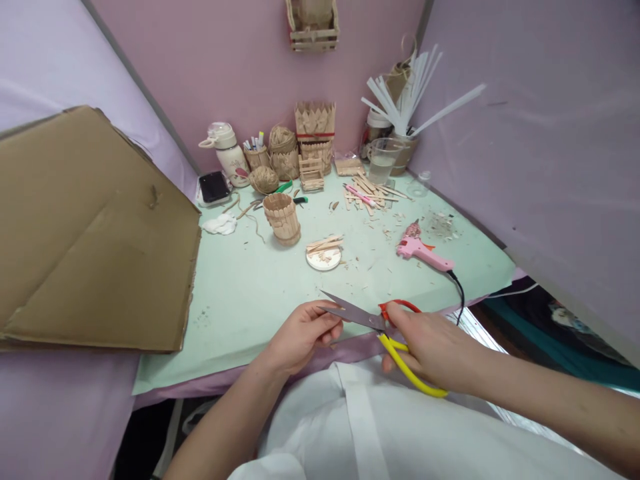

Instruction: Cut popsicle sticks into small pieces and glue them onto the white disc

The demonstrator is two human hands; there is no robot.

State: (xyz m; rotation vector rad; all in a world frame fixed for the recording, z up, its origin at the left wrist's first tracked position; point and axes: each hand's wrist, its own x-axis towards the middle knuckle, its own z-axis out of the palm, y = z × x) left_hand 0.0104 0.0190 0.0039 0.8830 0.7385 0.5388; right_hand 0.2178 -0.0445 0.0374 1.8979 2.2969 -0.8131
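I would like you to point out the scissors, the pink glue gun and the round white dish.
Scissors [371,319]: head view, on the metal near the pivot.
Pink glue gun [425,254]: head view, middle of its body.
Round white dish [324,266]: head view, on its near rim.

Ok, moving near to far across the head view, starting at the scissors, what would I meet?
Scissors in the right hand → round white disc → stick-sided cup → loose ball of twine → pink wall.
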